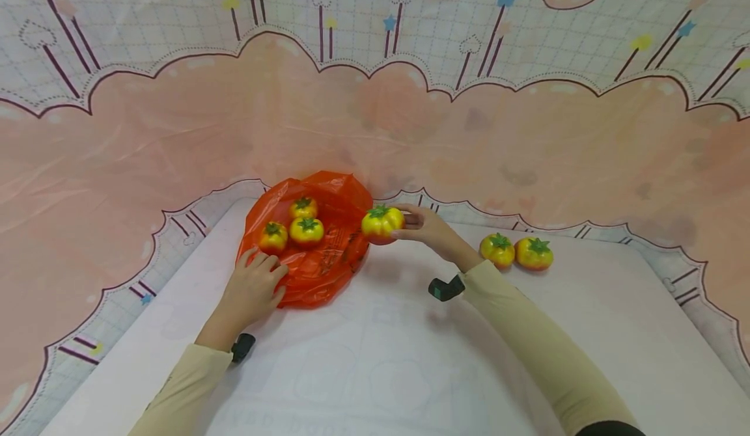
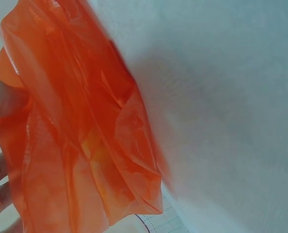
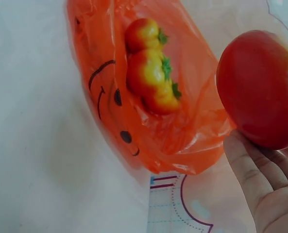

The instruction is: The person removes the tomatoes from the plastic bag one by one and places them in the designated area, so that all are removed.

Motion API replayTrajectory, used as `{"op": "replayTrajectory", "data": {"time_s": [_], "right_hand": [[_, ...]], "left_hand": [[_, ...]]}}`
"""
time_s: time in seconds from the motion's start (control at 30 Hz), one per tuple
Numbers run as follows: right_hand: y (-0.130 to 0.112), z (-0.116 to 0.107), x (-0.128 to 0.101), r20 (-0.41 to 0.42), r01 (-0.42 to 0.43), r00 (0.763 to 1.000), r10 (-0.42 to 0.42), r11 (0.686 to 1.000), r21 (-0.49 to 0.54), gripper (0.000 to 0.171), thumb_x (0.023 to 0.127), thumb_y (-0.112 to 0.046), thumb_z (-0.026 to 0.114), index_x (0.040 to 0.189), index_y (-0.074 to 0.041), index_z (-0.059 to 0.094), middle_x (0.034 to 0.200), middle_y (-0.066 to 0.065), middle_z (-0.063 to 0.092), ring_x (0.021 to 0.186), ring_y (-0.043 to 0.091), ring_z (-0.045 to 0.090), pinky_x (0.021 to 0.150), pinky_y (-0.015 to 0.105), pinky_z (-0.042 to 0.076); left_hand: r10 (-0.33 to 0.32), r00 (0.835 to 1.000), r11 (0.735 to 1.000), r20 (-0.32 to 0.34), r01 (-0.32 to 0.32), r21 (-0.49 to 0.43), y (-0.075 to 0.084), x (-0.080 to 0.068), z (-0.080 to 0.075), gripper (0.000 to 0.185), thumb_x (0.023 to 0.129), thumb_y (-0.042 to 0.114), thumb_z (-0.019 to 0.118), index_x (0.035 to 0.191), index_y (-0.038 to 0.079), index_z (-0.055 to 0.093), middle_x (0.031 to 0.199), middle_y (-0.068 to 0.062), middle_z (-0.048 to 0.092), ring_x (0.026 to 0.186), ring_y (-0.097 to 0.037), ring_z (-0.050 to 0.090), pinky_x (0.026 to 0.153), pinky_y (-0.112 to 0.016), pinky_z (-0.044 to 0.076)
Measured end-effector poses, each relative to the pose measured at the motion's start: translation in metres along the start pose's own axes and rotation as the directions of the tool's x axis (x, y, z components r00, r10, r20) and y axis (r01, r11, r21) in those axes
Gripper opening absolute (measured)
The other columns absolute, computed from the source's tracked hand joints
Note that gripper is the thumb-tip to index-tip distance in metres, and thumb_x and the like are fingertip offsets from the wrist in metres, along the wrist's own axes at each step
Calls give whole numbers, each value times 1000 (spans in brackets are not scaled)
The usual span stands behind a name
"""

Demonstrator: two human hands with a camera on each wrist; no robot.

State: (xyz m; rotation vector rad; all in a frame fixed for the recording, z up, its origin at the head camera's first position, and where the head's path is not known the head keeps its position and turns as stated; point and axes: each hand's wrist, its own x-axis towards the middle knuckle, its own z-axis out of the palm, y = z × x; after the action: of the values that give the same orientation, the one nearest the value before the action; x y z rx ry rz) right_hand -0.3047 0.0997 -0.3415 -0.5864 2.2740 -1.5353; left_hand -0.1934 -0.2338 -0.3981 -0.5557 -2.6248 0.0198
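A white table carries an orange bag far left, holding three tomatoes; two more tomatoes sit side by side, touching, far right.

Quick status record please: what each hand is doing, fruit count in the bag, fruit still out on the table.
left hand: holds the near edge of the orange bag
right hand: grips a toy tomato at the bag's right rim
in bag: three tomatoes
on table: two tomatoes, side by side, right of the right hand
bag: lies flat on the table, printed smiley face
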Motion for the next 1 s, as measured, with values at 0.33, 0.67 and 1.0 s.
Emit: {"op": "replayTrajectory", "data": {"time_s": [0.33, 0.67, 1.0], "right_hand": [[0, -10, -16, -57, -13, 998, 13, 1000, -6, 61, 86, -19, 66, 141, -12, 40, 139, 16, 48, 126, 33, 49, 105, 46, 42], [2, -22, -33, -84, 20, 996, -18, 1000, 13, 60, 87, -14, 64, 141, -11, 39, 140, 19, 46, 126, 37, 48, 105, 48, 41], [5, -36, -51, -103, 30, 994, -26, 999, 37, 61, 87, -10, 63, 142, -7, 36, 141, 21, 45, 124, 38, 50, 103, 46, 41]], "left_hand": [[-1, 1000, 1000, 13, 1, -7, -1, 0, 2, 31, 70, 19, 80, 97, 9, 68, 96, -13, 66, 95, -32, 57, 101, -59, 38], [1, 1000, 1000, 10, -1, -8, -2, 0, 3, 32, 70, 19, 80, 97, 9, 68, 95, -12, 66, 95, -31, 57, 101, -58, 39], [9, 1000, 1000, -9, -9, 5, -2, 0, 4, 32, 69, 19, 81, 97, 9, 68, 95, -13, 66, 95, -32, 57, 100, -58, 39]]}}
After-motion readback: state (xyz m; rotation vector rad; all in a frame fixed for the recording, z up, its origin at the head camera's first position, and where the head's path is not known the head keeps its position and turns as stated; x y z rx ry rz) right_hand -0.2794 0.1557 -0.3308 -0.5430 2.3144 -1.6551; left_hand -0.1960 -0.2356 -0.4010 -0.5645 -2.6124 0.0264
